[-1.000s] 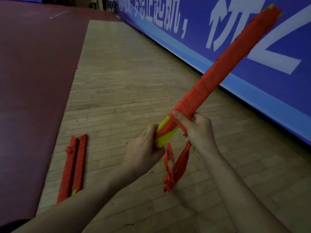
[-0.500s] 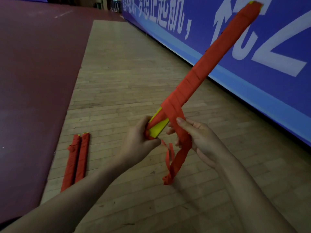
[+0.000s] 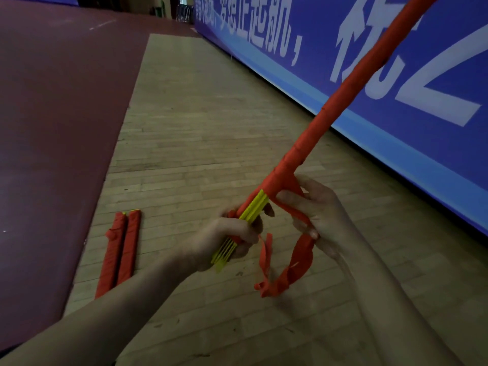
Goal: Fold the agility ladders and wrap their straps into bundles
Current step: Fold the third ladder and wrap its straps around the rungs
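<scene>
Open floor is left between the bundles at near left and the banner at right; the right is crossed by the ladder.

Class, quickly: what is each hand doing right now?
Left hand: closed, grip round the yellow rungs of the ladder bundle.
Right hand: closed, pinching the loose red strap.
</scene>
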